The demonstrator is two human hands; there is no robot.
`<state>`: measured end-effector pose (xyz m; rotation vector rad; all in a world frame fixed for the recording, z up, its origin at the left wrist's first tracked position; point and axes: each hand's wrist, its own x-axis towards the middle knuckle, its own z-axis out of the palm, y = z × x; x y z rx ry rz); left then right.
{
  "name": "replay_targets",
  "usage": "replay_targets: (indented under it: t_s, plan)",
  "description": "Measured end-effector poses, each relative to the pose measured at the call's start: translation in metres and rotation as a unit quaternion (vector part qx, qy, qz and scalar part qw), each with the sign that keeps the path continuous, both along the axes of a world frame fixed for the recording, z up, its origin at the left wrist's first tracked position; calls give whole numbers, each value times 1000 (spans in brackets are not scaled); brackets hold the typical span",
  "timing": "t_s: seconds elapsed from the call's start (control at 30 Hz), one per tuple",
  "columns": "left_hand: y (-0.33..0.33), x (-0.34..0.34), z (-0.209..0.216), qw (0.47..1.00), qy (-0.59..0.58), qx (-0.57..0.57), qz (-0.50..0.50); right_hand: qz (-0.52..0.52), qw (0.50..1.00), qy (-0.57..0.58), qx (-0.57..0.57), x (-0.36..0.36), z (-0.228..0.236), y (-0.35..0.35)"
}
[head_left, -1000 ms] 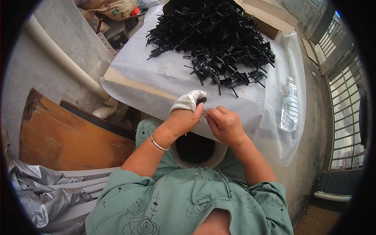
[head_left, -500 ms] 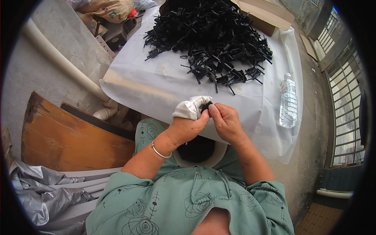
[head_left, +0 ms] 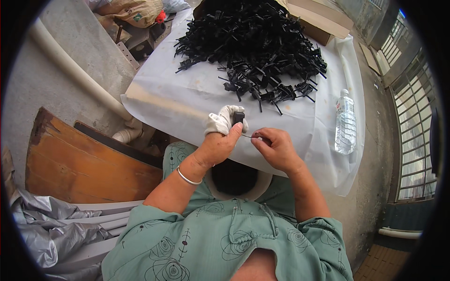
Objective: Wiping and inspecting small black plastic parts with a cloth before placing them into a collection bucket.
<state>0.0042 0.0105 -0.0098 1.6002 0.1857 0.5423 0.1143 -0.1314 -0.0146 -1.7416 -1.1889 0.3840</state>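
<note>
My left hand (head_left: 221, 132), its fingers covered by a white cloth glove and the thumb bare, is closed on a small black plastic part (head_left: 239, 117) held upright. To its right, my right hand (head_left: 276, 147) is pinched round a thin dark rod (head_left: 247, 136) whose tip points toward the left thumb. The rod's other end is mostly hidden in the fingers. Both hands are over the near edge of the table, a little apart. Beyond them lies a heap of black plastic parts (head_left: 253, 47) with thin sticking-out stems.
White sheeting (head_left: 187, 93) covers the table. A clear water bottle (head_left: 345, 124) stands at its right, and a cardboard box (head_left: 318, 23) lies behind the heap. Between my knees is a pale tub (head_left: 262, 180) with dark contents. A brown wooden board (head_left: 89, 164) leans at the left.
My hands were together at the black part. The right hand has drawn slightly right and down, the left slightly left, and the part now stands upright with the thin rod showing.
</note>
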Motion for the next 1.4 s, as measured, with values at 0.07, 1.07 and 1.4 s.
replay_targets:
  t_s: [0.07, 1.07, 1.4]
  plan:
    - [-2, -4, 7, 993, 72, -95, -16, -15, 999, -28, 39, 2, 4, -1]
    - [8, -16, 11, 907, 85, 412, 21, -213, 956, -203, 13, 40, -11, 57]
    - [7, 10, 3, 907, -32, 376, 184, -118, 932, -341, -28, 3, -7, 17]
